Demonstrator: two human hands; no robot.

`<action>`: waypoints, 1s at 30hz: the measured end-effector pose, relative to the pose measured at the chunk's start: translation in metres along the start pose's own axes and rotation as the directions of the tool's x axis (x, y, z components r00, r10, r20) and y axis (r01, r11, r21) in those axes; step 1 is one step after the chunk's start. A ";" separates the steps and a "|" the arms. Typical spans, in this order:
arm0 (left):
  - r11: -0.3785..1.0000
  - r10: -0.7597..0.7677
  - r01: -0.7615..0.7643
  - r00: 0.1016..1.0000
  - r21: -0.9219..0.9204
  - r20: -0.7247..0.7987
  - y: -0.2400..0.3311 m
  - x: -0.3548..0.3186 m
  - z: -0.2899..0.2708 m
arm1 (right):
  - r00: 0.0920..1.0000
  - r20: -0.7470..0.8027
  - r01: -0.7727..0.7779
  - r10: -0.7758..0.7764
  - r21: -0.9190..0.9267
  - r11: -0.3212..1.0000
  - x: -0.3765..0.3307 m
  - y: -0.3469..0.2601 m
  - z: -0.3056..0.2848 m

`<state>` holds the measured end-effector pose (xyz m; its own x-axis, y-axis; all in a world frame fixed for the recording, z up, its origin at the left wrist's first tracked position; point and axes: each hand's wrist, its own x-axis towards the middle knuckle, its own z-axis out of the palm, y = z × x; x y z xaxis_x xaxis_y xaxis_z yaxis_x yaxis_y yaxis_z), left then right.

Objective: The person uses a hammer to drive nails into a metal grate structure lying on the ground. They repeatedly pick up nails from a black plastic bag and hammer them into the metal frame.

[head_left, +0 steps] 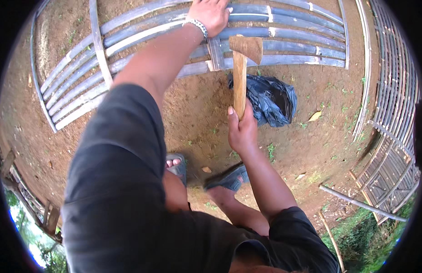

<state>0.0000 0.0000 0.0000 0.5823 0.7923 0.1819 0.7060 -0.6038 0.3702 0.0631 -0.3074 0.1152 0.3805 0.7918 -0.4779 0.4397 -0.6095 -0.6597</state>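
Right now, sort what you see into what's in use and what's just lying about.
In use: hatchet in the right hand; slatted panel steadied by the left hand.

Lying about: black plastic bag; stacked lattice panels; loose pole.

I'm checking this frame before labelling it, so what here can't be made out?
Head view:
- Left hand: fingertips cut off by the top edge.
- Hatchet: handle end hidden inside the right hand.
- Slatted panel: partly covered by the left forearm.
- Black bag: contents hidden.
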 end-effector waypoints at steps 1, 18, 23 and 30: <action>1.000 0.008 -0.008 1.000 0.009 0.003 0.002 0.002 -0.010 | 1.000 -0.006 0.024 -0.024 -0.001 1.000 -0.001 0.001 0.001; 1.000 0.002 -0.002 1.000 -0.005 0.024 0.000 0.001 -0.004 | 0.999 -0.035 0.003 -0.005 -0.055 0.998 0.026 -0.001 -0.001; 1.000 0.001 -0.002 1.000 0.026 0.029 -0.001 0.003 -0.006 | 0.983 -0.121 0.149 -0.140 0.070 0.986 0.021 0.008 0.008; 0.999 -0.007 0.006 1.000 0.037 0.031 -0.005 0.007 -0.007 | 0.942 -0.234 0.263 -0.240 0.074 0.962 0.022 0.011 0.018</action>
<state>-0.0020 0.0094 0.0059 0.5896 0.7933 0.1515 0.7235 -0.6022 0.3375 0.0618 -0.2959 0.0876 0.4430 0.8828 -0.1564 0.4630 -0.3746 -0.8033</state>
